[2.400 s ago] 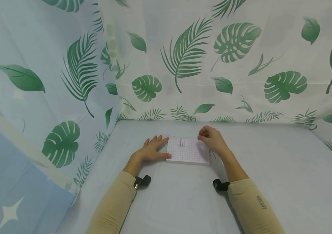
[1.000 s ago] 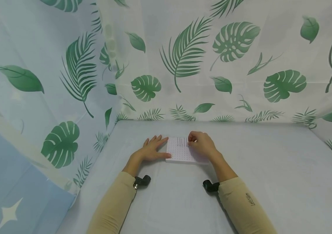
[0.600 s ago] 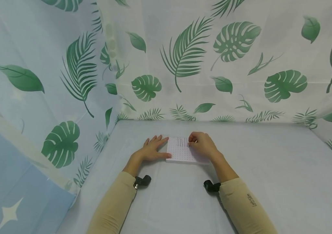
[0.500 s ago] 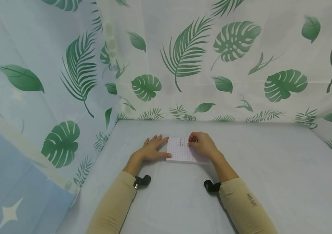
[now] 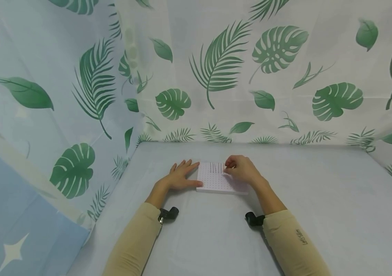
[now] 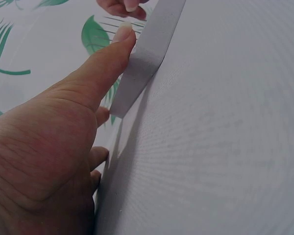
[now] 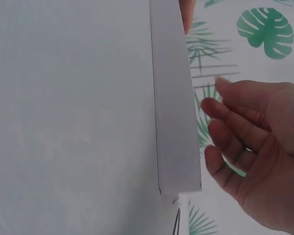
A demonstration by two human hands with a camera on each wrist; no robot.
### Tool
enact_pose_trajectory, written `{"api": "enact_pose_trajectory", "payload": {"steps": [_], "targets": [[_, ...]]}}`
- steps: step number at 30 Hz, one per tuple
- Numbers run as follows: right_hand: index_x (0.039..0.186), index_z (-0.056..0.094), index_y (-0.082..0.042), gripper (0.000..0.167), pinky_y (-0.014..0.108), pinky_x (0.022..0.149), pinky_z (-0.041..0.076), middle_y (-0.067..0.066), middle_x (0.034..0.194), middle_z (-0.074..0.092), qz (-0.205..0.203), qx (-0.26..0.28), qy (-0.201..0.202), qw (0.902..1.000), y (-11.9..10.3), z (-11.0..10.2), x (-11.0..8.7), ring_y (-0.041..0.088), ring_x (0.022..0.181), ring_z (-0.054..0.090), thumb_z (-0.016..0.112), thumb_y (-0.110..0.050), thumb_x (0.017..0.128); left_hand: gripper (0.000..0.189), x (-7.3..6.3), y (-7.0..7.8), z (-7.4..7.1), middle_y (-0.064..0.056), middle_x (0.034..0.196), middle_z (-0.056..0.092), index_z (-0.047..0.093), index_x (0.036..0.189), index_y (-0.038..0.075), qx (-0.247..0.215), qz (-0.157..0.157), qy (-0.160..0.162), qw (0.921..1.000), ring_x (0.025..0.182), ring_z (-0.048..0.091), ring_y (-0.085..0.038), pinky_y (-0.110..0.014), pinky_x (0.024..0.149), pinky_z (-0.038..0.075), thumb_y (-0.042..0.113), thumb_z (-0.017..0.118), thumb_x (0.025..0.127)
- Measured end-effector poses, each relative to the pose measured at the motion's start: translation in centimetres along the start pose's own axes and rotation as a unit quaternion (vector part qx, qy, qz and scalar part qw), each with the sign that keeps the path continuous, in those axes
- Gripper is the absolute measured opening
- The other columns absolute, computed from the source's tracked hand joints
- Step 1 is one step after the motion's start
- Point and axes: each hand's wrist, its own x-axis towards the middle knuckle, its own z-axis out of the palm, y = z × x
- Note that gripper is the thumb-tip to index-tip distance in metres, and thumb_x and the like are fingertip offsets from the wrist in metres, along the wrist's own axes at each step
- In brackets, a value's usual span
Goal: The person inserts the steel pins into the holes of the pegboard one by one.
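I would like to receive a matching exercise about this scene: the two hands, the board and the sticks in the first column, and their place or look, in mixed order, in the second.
1. left hand
2. right hand
3. board
4. sticks

A. pale, marked with a grid of dots
B. fingertips by the right end of a dark row
C. dark, thin, lined up side by side
D. fingers spread, at the left edge of something pale

Pairs: 1-D, 2-B, 3-A, 4-C

White leaf-print curtain (image 5: 230, 115) behind pale table (image 5: 323, 184); blue cloth (image 5: 40, 226) with star at left.
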Motion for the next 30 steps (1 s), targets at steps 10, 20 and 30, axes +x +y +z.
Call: {"api": "enact_pose_trajectory", "payload": {"steps": [10,20,30], "targets": [[0.122,0.068,-0.002,0.03,0.045,0.087,0.056,0.015,0.116,0.074,0.017,-0.009,0.055,0.9983,1.4,-2.6,-0.8,0.031,0.101,0.066,0.072,-0.019,0.098,0.097,0.2,0.1,0.0,-0.014,0.175,0.015,0.029,0.166,0.027,0.001,-0.003,-0.001,1.0,0.163,0.006,-0.039,-0.063,0.129,-0.003,0.072,0.066,0.088],[0.12,0.068,-0.001,0.027,0.042,0.083,0.056,0.019,0.119,0.072,0.027,-0.003,0.071,0.9971,2.7,-4.5,-1.5,0.033,0.102,0.066,0.069,-0.019,0.1,0.097,0.0,0.1,0.1,-0.015,0.174,0.017,0.031,0.166,0.026,-0.007,-0.005,0.003,1.0,0.163,0.006,-0.04,-0.063,0.129,-0.003,0.071,0.067,0.088],[0.118,0.07,0.002,0.028,0.042,0.08,0.057,0.02,0.111,0.073,0.06,-0.021,0.047,0.9968,3.7,-5.2,-2.1,0.033,0.098,0.067,0.068,-0.019,0.1,0.098,0.0,0.1,0.1,-0.014,0.175,0.017,0.03,0.166,0.025,-0.007,-0.003,0.003,1.0,0.163,0.006,-0.038,-0.062,0.129,-0.003,0.072,0.067,0.087]]}}
